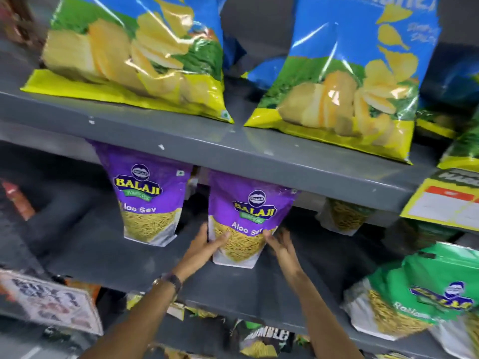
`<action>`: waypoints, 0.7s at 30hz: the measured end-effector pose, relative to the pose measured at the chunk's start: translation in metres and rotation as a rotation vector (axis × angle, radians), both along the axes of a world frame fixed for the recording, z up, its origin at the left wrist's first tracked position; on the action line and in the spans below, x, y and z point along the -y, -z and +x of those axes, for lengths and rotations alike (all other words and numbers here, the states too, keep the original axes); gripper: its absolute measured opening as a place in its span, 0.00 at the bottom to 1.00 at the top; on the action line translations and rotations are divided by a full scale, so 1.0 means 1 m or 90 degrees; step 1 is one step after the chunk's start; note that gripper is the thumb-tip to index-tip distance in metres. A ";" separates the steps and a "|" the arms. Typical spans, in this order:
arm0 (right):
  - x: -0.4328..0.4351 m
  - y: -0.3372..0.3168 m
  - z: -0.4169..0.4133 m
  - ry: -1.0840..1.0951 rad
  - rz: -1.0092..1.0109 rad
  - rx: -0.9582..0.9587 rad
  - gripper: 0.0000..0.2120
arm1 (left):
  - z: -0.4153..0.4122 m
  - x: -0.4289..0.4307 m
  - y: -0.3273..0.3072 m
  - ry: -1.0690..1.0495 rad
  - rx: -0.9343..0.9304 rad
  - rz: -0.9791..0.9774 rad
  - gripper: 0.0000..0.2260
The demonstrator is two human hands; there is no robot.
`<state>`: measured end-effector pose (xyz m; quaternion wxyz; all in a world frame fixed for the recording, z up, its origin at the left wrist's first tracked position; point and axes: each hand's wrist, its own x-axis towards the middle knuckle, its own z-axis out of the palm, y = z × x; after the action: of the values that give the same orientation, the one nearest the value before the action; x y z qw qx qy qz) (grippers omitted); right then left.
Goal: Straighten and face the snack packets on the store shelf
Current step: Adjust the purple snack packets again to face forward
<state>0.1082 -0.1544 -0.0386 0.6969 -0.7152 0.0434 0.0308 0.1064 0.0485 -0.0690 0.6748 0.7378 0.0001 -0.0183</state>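
A purple Aloo Sev packet [246, 213] stands upright on the grey middle shelf [145, 270], face forward. My left hand [204, 246] grips its lower left edge, thumb across the front. My right hand [278, 244] touches its lower right corner with fingers spread. A second purple Aloo Sev packet [147, 200] stands upright to the left, apart from the first. Further right and back, a third packet [342, 216] shows only its lower part under the upper shelf.
Two large blue-and-yellow chip bags [145, 55] [344, 81] lean on the upper shelf [207, 141]. Green packets [420, 294] crowd the middle shelf's right end. A yellow price tag [445, 200] hangs at right. More packets [261, 340] fill the lower shelf. A printed sign [51, 304] sits lower left.
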 end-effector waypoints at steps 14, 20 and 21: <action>-0.012 0.027 -0.072 0.052 -0.036 0.027 0.09 | -0.051 -0.016 0.014 0.051 0.012 -0.006 0.22; -0.015 0.026 -0.088 0.067 -0.062 0.052 0.08 | -0.065 -0.017 0.018 0.053 0.021 -0.018 0.24; -0.016 0.025 -0.087 0.068 -0.059 0.052 0.08 | -0.065 -0.017 0.017 0.058 0.017 -0.013 0.24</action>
<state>0.0208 -0.1387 -0.0632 0.6651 -0.7439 0.0542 -0.0374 0.0416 0.0655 -0.0859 0.6809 0.7301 -0.0428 -0.0393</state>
